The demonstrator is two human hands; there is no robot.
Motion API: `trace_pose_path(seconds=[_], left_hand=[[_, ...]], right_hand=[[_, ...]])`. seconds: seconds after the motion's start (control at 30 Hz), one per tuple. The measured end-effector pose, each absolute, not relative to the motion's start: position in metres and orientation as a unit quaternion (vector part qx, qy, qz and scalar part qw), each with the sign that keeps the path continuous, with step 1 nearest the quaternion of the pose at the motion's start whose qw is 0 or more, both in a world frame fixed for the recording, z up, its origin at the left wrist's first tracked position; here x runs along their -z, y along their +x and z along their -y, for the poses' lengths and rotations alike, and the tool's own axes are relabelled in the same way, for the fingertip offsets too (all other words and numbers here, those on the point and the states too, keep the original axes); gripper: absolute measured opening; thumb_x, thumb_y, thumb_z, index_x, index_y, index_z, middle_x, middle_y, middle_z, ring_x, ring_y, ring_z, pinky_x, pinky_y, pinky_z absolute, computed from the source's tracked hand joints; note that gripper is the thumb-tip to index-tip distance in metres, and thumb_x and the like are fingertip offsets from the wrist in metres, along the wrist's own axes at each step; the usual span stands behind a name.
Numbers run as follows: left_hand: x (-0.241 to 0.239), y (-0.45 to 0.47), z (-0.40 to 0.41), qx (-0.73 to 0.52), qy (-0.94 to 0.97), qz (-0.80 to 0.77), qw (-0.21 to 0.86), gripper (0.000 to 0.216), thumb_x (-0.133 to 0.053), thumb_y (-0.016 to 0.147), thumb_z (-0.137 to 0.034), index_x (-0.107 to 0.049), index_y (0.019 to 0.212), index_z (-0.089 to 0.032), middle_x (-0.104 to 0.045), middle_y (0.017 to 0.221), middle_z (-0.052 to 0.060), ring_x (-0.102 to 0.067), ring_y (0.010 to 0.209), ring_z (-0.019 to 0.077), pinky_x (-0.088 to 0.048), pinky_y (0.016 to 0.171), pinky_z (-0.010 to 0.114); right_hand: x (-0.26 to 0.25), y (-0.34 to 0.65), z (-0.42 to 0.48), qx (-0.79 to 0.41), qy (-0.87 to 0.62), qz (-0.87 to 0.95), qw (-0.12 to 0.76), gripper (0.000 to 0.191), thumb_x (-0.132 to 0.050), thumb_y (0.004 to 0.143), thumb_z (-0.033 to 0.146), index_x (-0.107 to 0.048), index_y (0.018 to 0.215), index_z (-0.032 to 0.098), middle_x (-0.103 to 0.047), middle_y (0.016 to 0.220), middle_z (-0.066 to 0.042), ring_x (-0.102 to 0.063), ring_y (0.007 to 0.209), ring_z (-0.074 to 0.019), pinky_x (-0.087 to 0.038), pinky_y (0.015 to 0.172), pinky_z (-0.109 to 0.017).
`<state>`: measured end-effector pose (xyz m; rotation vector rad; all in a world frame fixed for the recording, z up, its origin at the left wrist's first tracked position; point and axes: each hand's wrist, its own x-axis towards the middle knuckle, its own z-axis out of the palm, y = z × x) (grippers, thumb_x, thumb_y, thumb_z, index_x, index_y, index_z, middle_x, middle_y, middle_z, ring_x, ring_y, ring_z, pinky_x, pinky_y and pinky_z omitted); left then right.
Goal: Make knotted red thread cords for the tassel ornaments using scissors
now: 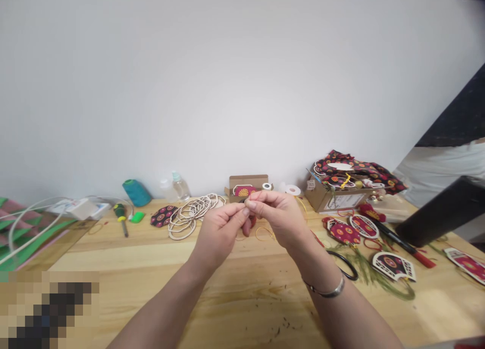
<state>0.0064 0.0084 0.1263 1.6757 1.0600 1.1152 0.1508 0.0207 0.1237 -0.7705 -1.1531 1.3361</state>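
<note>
Over the middle of a wooden table (151,283), the left hand (222,228) and right hand (284,217) meet at their fingertips. Each hand has its thumb and finger pinched together on a small thing (243,200). Just a dark bit of it shows at the tips; the fingers hide the rest, so I cannot tell what it is. A thin yellow string (264,233) lies under the hands, and I cannot see if it is tied to anything.

Behind the hands is a small brown box (249,180), with its lower part covered by them. Wooden frames (182,231) lie in a pile to the left, lapping over each other, so they are hard to count. At the right, a big box (322,203) has flowery cloth (382,172) spilling over it. The red charm (468,265) by the right edge is cut off. A person in a pale top (435,164) is cut off too. The bottom left corner is all blurry squares.
</note>
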Motion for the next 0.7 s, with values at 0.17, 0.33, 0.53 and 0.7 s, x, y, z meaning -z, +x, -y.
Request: trace_pose_path(seconds=[0.17,0.33,0.53,0.7], left_hand=[[-0.127,0.007,-0.009,-0.441,0.663,-0.414,0.44,0.036,-0.055,0.09,-0.034,-0.064,0.059,-0.017,-0.061,0.058,0.0,-0.046,0.052,0.0102,-0.035,0.051,0.023],[-0.121,0.005,-0.016,-0.433,0.62,-0.377,0.535,0.021,-0.061,0.087,-0.033,-0.073,0.081,-0.016,-0.074,0.074,0.005,-0.061,0.063,0.0131,-0.044,0.06,0.024],[-0.12,-0.001,-0.025,-0.373,0.583,-0.378,0.615,0.021,-0.07,0.08,-0.035,-0.074,0.078,-0.015,-0.078,0.08,0.011,-0.071,0.078,0.019,-0.048,0.068,0.027],[-0.119,-0.001,-0.03,-0.35,0.53,-0.373,0.677,0.019,-0.074,0.075,-0.033,-0.073,0.074,-0.014,-0.078,0.075,0.012,-0.071,0.071,0.0178,-0.048,0.065,0.027]], right_hand=[[-0.125,0.151,-0.02,-0.495,-0.361,0.524,0.592,0.02,-0.075,0.069,0.032,-0.064,0.062,0.018,-0.059,0.059,0.001,-0.051,0.057,-0.0118,-0.042,0.057,-0.027],[-0.129,0.157,-0.023,-0.453,-0.374,0.52,0.62,0.021,-0.072,0.071,0.033,-0.062,0.059,0.018,-0.06,0.06,0.001,-0.05,0.058,-0.0119,-0.042,0.059,-0.027],[-0.135,0.179,-0.027,-0.393,-0.39,0.469,0.689,0.024,-0.075,0.068,0.034,-0.062,0.056,0.018,-0.059,0.063,0.001,-0.046,0.058,-0.0103,-0.04,0.063,-0.027],[-0.139,0.198,-0.03,-0.357,-0.384,0.447,0.724,0.024,-0.078,0.066,0.036,-0.063,0.058,0.02,-0.055,0.06,0.002,-0.048,0.059,-0.0114,-0.042,0.064,-0.029]])
